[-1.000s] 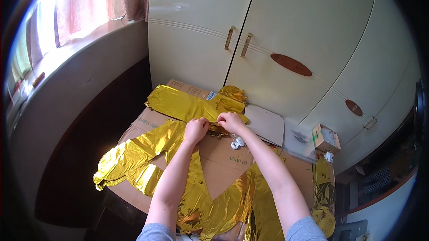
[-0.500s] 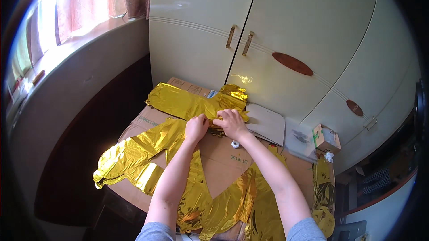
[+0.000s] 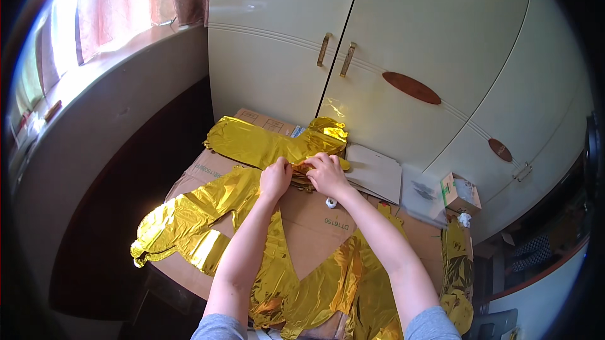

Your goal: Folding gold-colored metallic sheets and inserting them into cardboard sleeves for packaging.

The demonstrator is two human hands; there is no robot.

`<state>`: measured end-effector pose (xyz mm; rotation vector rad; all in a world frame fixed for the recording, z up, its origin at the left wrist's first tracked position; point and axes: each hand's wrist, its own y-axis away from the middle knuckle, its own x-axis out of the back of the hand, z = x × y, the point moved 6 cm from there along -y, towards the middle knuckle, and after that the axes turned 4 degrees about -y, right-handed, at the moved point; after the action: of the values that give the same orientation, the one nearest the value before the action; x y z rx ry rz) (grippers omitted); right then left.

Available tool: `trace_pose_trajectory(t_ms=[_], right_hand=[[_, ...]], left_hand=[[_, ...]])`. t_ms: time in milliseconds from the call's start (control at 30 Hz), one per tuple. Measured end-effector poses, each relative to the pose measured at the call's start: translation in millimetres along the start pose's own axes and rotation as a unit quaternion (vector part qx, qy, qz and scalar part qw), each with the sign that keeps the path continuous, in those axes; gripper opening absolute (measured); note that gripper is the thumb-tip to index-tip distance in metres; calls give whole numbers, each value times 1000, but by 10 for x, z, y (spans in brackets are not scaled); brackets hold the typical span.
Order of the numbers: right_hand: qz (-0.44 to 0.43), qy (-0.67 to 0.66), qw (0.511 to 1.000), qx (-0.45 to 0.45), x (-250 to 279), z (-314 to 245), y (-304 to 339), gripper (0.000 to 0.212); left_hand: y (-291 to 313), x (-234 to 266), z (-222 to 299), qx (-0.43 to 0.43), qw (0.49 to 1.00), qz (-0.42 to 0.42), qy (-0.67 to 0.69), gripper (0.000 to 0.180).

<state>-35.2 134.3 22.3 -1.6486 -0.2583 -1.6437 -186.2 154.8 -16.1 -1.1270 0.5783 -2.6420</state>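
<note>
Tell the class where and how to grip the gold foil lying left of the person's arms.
Probably pinch the gold foil at its rounded left end, coming from the left: that end appears to reach past the cardboard, leaving its underside reachable, while the rest lies spread flat.

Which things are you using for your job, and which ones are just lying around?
Seems part of the job:
- left hand and right hand, both at the far gold foil
- cardboard, underneath

Probably just lying about, untouched by the hands:
- white board
- small box
- crumpled tissue

Can't tell: the nearer gold foil.
</note>
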Motion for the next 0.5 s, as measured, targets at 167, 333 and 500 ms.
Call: trace_pose_trajectory(t_ms=[167, 333, 500], right_hand=[[-5, -63, 991, -114, 39, 98, -80, 5], [17, -84, 987, -134, 21, 148, -84, 11], [39, -125, 976, -171, 23, 185, -94, 20]], left_hand=[[13, 13, 10, -3, 1000, -18, 5, 17], [10, 11, 39, 2, 999, -32, -2, 21], [24, 48, 90, 4, 999, -48, -6, 27]])
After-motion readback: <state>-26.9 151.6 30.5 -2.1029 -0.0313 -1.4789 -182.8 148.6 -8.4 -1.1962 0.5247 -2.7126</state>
